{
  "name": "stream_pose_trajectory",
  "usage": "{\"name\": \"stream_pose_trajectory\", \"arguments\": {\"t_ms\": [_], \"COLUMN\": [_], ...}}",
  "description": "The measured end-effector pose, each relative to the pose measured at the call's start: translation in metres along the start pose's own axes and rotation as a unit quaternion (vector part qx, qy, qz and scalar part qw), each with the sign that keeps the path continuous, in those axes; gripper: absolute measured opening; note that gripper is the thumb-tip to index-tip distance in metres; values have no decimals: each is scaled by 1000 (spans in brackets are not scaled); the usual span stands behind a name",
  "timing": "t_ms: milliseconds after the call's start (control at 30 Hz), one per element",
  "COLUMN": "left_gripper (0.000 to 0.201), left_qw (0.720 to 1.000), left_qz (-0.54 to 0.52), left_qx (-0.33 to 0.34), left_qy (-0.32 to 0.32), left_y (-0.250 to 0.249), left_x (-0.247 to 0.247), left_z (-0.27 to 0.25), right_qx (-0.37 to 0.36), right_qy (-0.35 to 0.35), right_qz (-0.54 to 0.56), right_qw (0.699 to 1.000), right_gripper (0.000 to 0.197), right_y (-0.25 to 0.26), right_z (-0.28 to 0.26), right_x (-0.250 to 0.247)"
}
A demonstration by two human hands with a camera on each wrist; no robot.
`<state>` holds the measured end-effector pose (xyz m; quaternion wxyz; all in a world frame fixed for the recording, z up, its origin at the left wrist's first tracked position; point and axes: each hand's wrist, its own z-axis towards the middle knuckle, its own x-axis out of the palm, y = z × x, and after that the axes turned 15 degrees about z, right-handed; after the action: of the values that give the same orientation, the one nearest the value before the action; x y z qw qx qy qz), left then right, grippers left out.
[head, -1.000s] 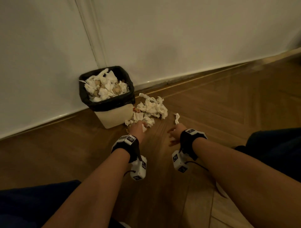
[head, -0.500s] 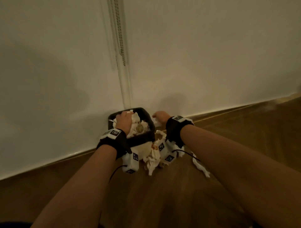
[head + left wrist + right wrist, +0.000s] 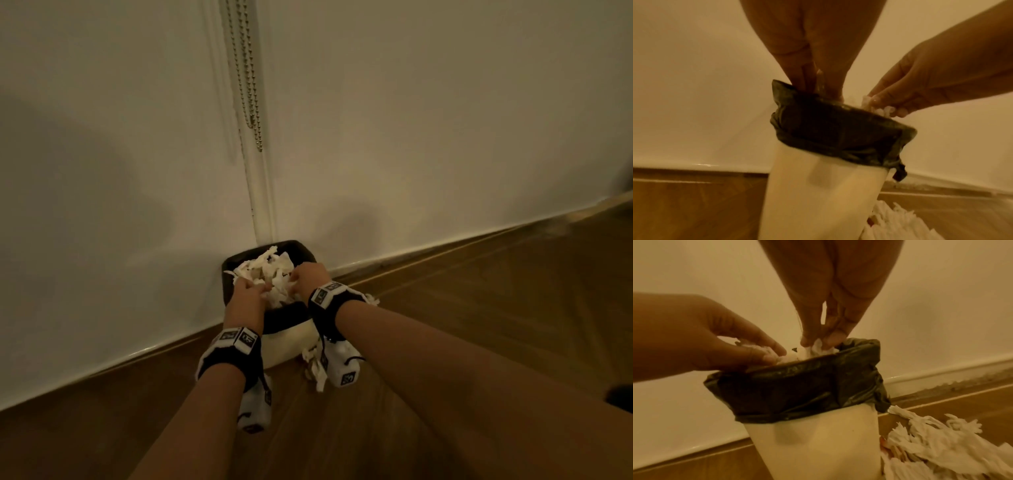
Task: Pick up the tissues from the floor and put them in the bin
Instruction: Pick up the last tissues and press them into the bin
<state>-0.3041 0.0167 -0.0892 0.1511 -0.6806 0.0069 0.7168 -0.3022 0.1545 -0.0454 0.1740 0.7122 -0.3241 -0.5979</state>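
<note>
Both hands work at the mouth of the bin [image 3: 289, 342], a pale tub with a black liner [image 3: 797, 386] folded over its rim, standing against the far wall; the left hand [image 3: 247, 297] presses curled fingers onto the heaped tissues [image 3: 270, 274], and the right hand [image 3: 310, 279] pinches a wad at the rim. More loose tissues [image 3: 931, 443] lie on the floor [image 3: 479, 325] just right of the bin; being light, soft, torn and compressible, they are judged best gathered by bunching from above, since shreds may slip free.
</note>
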Motion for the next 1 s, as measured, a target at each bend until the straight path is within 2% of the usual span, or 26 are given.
{"name": "stream_pose_trajectory", "arguments": {"t_ms": [100,200,333,467,600,733,800,900,1000], "left_gripper": [30,29,28,34,37,46,41,37,45], "left_qw": [997,979,941,925,934,965,975,984,984], "left_qz": [62,176,299,329,312,231,194,143,155], "left_qx": [27,72,134,146,94,6,-19,-82,-87], "left_qy": [33,68,85,120,143,128,109,72,-27], "left_y": [1,-6,-12,-17,-23,-23,-25,-33,-52], "left_x": [8,9,8,8,10,11,9,2,0], "left_z": [-3,-5,-4,-1,-1,-1,-1,-3,-10], "right_qx": [-22,-82,-70,-47,-33,-40,-62,-111,-185], "right_qy": [28,96,119,173,189,183,163,123,49], "right_qz": [-63,-184,-198,-231,-279,-309,-266,-236,-232], "right_qw": [997,975,970,956,941,933,948,958,954], "right_gripper": [35,33,53,68,52,41,34,41,42], "right_y": [-4,-6,-17,-20,-14,-12,-15,-25,-41], "right_z": [3,-4,5,11,7,-4,-10,-22,-29], "right_x": [14,31,37,37,34,31,26,8,-19]}}
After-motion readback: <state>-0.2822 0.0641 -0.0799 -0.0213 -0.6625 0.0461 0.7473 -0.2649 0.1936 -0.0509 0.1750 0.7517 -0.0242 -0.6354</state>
